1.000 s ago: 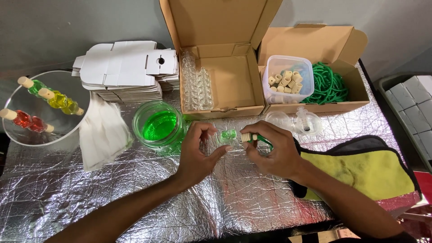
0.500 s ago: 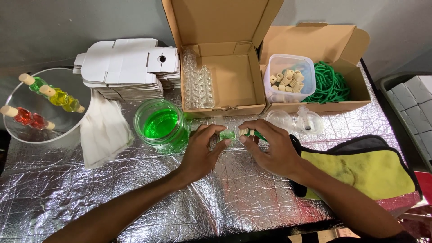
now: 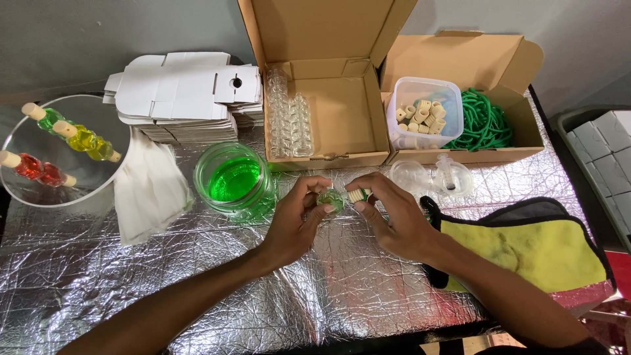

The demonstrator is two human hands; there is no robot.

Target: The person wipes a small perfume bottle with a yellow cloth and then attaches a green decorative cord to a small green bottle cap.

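Two hands meet over the foil-covered surface point(image 3: 197, 289), just in front of the jar of green liquid point(image 3: 234, 179); the left hand point(image 3: 294, 220) pinches a small green-filled glass bottle point(image 3: 332, 199) in its grip, while the right hand point(image 3: 393, 220) pinches a pale cork point(image 3: 359, 194) at the bottle's end. The bottle looks light, stiff, smooth and breakable, likely slick if wet; it is best held round its body, the cork by its sides.

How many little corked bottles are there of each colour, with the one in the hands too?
Green corked bottles: 2, one in the glass bowl and one held by the left hand and right hand
Yellow corked bottles: 1
Red corked bottles: 1
Total: 4
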